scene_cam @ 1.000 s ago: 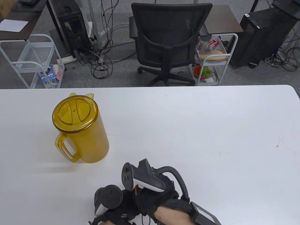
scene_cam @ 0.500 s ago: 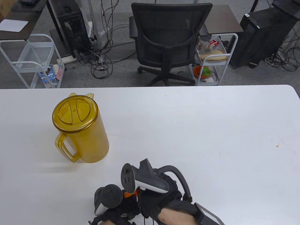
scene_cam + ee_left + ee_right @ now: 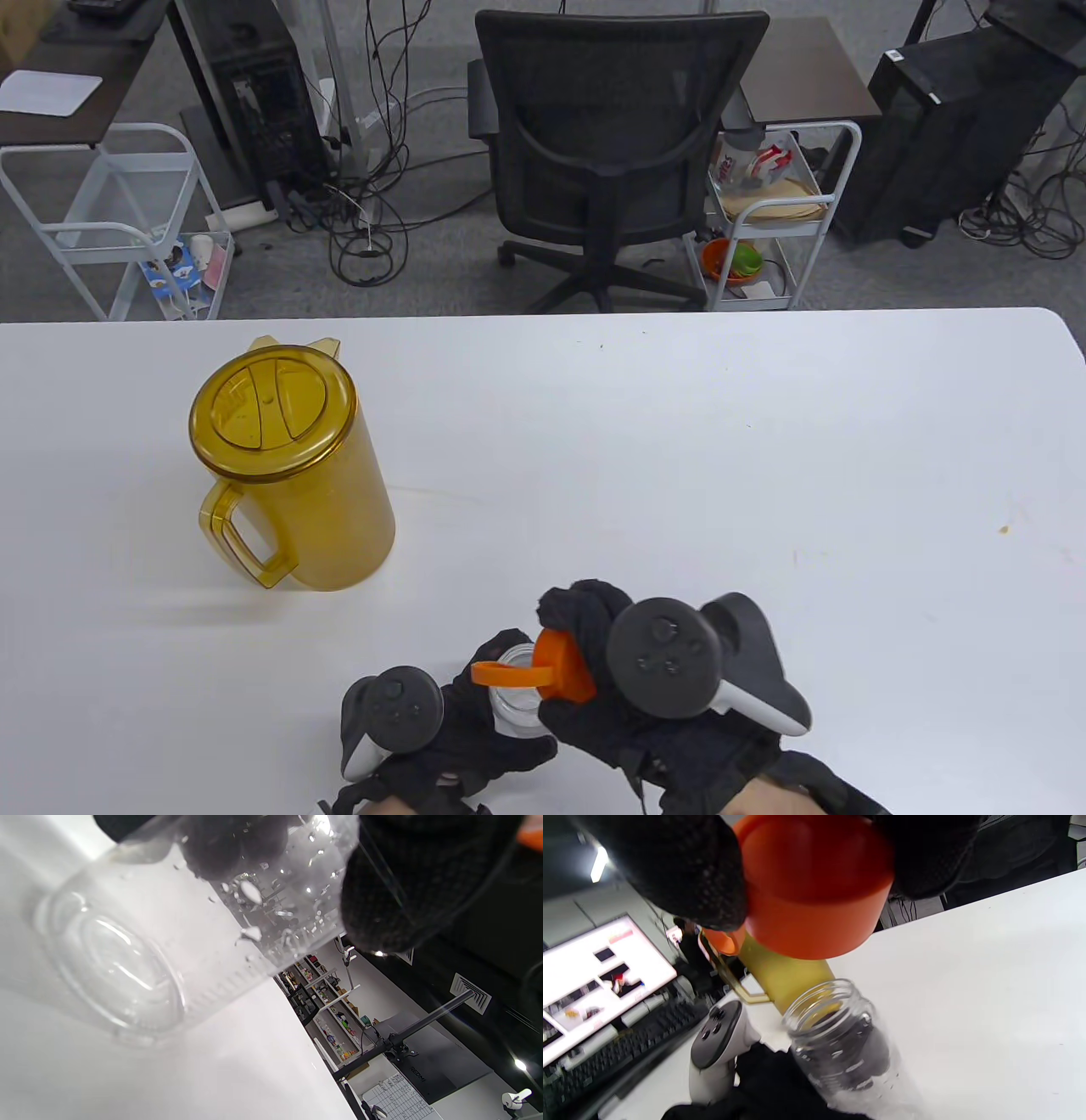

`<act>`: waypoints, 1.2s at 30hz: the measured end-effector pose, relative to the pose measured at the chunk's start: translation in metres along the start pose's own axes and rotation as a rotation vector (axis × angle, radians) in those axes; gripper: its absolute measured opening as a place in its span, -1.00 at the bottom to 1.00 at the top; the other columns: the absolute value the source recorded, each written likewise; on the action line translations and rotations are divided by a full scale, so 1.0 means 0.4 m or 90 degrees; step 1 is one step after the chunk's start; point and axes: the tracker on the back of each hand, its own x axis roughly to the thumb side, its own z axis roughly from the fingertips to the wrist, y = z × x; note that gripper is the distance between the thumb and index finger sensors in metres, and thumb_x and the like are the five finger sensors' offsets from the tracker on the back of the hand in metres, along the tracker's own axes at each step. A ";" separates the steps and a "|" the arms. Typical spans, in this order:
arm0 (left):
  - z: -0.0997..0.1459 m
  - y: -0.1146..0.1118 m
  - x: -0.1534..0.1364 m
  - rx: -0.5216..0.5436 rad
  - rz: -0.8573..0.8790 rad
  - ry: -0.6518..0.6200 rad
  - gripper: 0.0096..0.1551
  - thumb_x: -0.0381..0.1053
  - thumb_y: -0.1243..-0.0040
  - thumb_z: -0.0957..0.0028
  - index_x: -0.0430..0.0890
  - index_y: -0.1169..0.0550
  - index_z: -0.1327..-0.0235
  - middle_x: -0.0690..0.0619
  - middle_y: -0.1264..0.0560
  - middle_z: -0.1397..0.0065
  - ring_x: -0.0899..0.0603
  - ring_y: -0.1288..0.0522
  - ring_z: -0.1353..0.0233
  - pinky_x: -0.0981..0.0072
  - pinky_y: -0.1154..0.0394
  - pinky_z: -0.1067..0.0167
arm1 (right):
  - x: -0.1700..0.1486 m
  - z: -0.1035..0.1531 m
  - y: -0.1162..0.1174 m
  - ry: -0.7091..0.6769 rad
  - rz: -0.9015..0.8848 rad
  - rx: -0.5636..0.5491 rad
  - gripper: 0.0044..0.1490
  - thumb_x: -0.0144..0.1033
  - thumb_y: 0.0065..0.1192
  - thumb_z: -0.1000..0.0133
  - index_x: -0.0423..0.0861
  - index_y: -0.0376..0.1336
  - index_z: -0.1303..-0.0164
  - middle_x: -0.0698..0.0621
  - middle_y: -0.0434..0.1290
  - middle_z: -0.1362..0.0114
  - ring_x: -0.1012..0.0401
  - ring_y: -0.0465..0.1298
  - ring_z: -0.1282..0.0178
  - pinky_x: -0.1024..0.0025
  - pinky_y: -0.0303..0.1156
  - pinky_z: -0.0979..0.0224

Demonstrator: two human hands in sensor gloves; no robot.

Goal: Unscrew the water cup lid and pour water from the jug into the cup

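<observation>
A clear plastic cup [image 3: 516,698] stands near the table's front edge with its mouth uncovered. My left hand [image 3: 501,737] grips its side; in the left wrist view gloved fingers [image 3: 382,899] curl round the wet cup [image 3: 169,942]. My right hand [image 3: 585,654] holds the orange lid [image 3: 564,666] with its loop, just above and right of the cup's mouth. The right wrist view shows the lid [image 3: 814,891] lifted clear of the threaded cup [image 3: 840,1043]. An amber jug [image 3: 293,475] with its lid on stands upright at the left, handle toward me.
The white table [image 3: 721,475] spreads to the right and back of the hands. Beyond its far edge stand a black office chair [image 3: 611,153] and two white wire carts [image 3: 772,212].
My right hand has turned over and swung right, taking the orange lid up off the cup. The cup's mouth now shows. Left hand and jug have stayed put.
</observation>
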 end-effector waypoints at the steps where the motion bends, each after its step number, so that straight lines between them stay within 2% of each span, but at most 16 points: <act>1: 0.000 0.000 0.000 0.000 0.000 0.000 0.42 0.27 -0.62 0.38 -0.14 -0.02 -0.55 -0.07 -0.23 -0.61 -0.33 -0.39 -0.55 -0.33 -0.31 -0.41 | -0.032 0.009 -0.002 0.003 -0.027 -0.020 0.01 0.08 0.49 -0.12 0.14 -0.03 -0.66 -0.31 0.02 -0.69 -0.33 0.34 -0.49 -0.03 0.50 -0.43; 3: 0.000 0.000 0.000 -0.002 0.001 -0.001 0.41 0.27 -0.62 0.38 -0.12 -0.02 -0.55 -0.07 -0.23 -0.61 -0.33 -0.39 -0.56 -0.35 -0.32 -0.41 | -0.119 0.027 -0.005 0.012 -0.107 -0.063 -0.06 0.06 0.45 -0.16 0.24 -0.01 -0.67 -0.32 -0.03 -0.70 -0.35 0.31 -0.51 -0.06 0.49 -0.43; 7: -0.001 0.001 0.000 -0.003 0.004 -0.001 0.41 0.26 -0.62 0.38 -0.12 -0.02 -0.55 -0.07 -0.23 -0.61 -0.34 -0.39 -0.56 -0.38 -0.33 -0.39 | -0.285 0.037 0.019 0.067 -0.257 -0.094 -0.15 0.02 0.45 -0.18 0.23 0.08 -0.64 -0.33 -0.08 -0.70 -0.37 0.27 -0.52 -0.09 0.46 -0.44; 10: 0.000 0.001 0.000 -0.003 0.003 0.001 0.41 0.27 -0.62 0.38 -0.12 -0.02 -0.55 -0.07 -0.23 -0.61 -0.34 -0.39 -0.56 -0.39 -0.34 -0.38 | -0.362 0.037 0.051 0.084 -0.303 -0.084 -0.22 -0.09 0.45 -0.20 0.27 0.12 -0.60 -0.31 -0.14 -0.72 -0.41 0.19 -0.56 -0.17 0.39 -0.49; 14: 0.002 0.001 0.000 -0.002 -0.007 0.010 0.41 0.29 -0.61 0.37 -0.08 -0.01 -0.56 -0.05 -0.23 -0.61 -0.35 -0.39 -0.55 -0.38 -0.34 -0.37 | -0.438 0.027 0.102 0.058 -0.324 -0.051 -0.34 -0.19 0.43 -0.23 0.31 0.20 -0.52 -0.25 -0.23 -0.76 -0.44 0.08 -0.58 -0.26 0.30 -0.51; 18: 0.002 0.001 0.000 -0.004 -0.006 0.011 0.41 0.30 -0.60 0.37 -0.08 -0.01 -0.56 -0.05 -0.23 -0.62 -0.35 -0.39 -0.55 -0.38 -0.34 -0.38 | -0.465 0.020 0.136 0.059 -0.304 -0.049 -0.38 -0.25 0.41 -0.23 0.30 0.23 -0.47 -0.23 -0.25 -0.77 -0.45 0.03 -0.60 -0.30 0.26 -0.53; 25: 0.002 0.001 0.000 -0.005 -0.007 0.014 0.41 0.30 -0.60 0.37 -0.08 -0.01 -0.57 -0.06 -0.23 -0.62 -0.35 -0.39 -0.55 -0.38 -0.34 -0.37 | -0.492 0.008 0.181 0.067 -0.337 -0.055 -0.44 -0.28 0.30 -0.27 0.29 0.23 -0.46 -0.24 -0.30 -0.76 -0.48 -0.03 -0.61 -0.33 0.21 -0.55; 36: 0.001 0.001 -0.001 -0.009 -0.005 0.015 0.41 0.30 -0.60 0.37 -0.08 -0.01 -0.56 -0.06 -0.23 -0.62 -0.35 -0.38 -0.55 -0.38 -0.34 -0.38 | -0.486 0.012 0.204 0.081 -0.299 -0.060 -0.45 -0.28 0.28 -0.24 0.26 0.23 -0.43 -0.26 -0.25 -0.76 -0.50 -0.05 -0.65 -0.39 0.12 -0.58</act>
